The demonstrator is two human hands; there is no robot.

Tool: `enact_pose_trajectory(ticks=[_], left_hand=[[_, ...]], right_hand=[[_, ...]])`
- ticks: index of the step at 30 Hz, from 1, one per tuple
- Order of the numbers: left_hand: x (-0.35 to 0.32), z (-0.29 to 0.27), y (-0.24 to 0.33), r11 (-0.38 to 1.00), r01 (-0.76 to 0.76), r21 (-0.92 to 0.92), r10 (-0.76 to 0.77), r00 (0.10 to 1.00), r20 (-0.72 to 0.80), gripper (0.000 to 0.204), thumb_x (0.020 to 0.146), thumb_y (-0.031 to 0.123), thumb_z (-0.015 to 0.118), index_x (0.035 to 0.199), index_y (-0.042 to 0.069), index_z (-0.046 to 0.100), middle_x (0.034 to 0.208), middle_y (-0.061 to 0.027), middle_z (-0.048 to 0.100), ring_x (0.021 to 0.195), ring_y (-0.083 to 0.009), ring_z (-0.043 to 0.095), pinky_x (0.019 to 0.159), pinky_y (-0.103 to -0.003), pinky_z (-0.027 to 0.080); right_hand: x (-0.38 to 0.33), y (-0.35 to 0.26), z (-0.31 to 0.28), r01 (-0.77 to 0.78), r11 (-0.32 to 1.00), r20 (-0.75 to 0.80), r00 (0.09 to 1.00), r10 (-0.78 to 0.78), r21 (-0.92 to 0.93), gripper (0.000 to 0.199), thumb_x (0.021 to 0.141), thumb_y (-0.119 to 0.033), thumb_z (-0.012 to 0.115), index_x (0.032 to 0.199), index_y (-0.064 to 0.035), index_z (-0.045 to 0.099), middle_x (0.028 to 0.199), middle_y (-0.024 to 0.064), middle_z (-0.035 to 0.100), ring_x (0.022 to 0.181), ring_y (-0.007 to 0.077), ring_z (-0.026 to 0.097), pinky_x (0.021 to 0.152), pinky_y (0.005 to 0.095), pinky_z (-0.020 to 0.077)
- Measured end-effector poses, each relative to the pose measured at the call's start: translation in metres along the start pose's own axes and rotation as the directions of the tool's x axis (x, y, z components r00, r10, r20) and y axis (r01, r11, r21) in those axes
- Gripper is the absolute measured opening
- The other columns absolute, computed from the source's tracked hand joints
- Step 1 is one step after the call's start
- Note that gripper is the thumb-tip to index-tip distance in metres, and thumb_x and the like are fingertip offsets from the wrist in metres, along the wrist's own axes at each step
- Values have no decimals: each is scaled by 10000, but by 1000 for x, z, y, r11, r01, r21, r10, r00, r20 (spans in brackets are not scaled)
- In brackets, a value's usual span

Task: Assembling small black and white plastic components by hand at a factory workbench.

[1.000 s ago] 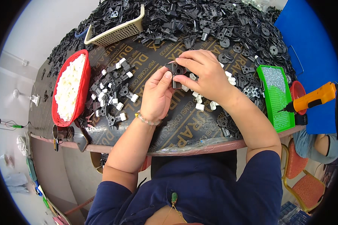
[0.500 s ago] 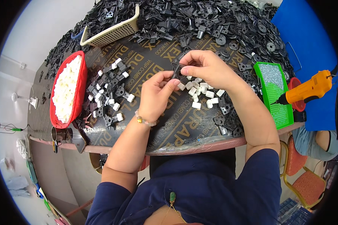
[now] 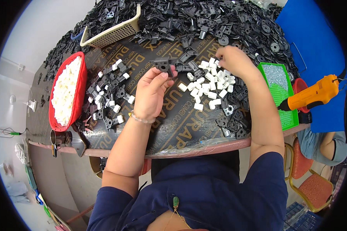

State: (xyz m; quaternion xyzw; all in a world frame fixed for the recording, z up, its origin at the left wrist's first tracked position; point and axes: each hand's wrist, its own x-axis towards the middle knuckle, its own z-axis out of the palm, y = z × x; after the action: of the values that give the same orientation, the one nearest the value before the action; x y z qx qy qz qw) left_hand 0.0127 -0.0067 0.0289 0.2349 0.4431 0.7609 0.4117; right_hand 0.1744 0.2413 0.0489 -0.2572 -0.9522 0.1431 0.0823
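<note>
My left hand [image 3: 152,86] is closed on a black plastic bracket [image 3: 164,66] with a round hole, raised above the table's middle. To its right, my right hand [image 3: 237,63] reaches to the far edge of a loose pile of small white plastic blocks [image 3: 211,85]. Its fingers are curled down beside the blocks, and what they pinch, if anything, is hidden. Black parts [image 3: 192,67] lie between the two hands, at the pile's far left side. Nearer the table edge, more black parts [image 3: 233,125] sit to the right of the blocks.
At left are black parts fitted with white blocks [image 3: 112,92] and a red basket [image 3: 80,96] of white pieces. A beige basket [image 3: 112,36] stands before a large heap of black parts [image 3: 204,19]. At right, an orange power screwdriver [image 3: 314,92] overlaps a green tray [image 3: 268,84] of screws.
My hands have separated. The left has drawn back slightly left with the black bracket. The right has let go of it and moved right to the white blocks, uncovering more of the pile.
</note>
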Motion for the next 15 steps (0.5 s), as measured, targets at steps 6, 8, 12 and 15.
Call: enact_pose_trajectory(ticks=[6,8,12,15], left_hand=[[5,-14,-3,989,19,-148,-25,999,-39,240,910,74,667,1133,87,579,1036,-39,692,970,-175,637,862,-337,466],[6,-10,-2,969,74,-236,-87,995,-43,349,903,81,668,1213,112,510,1063,-41,677,946,-180,637,853,-336,460],[4,-10,0,980,33,-195,-42,998,-43,448,891,50,668,1280,130,460,1079,-47,669,956,-189,639,846,-326,466],[5,-5,0,987,-4,-161,-11,996,-91,483,886,7,672,1303,132,464,1070,-57,669,948,-185,641,814,-310,486]], right_hand=[[5,-9,14,22,997,64,998,-17,-78,233,773,-71,708,996,-4,704,971,209,709,959,368,671,859,442,531],[0,-19,16,-6,999,-163,987,13,44,224,804,-97,720,1010,-11,708,938,175,718,902,308,697,812,396,545],[-6,-65,10,66,869,-208,977,44,490,241,859,-143,726,1067,-24,704,914,93,722,840,181,693,766,320,542],[-10,-87,19,157,713,-213,977,-12,683,261,902,-146,712,1120,-4,689,921,43,706,827,101,654,747,270,533]])
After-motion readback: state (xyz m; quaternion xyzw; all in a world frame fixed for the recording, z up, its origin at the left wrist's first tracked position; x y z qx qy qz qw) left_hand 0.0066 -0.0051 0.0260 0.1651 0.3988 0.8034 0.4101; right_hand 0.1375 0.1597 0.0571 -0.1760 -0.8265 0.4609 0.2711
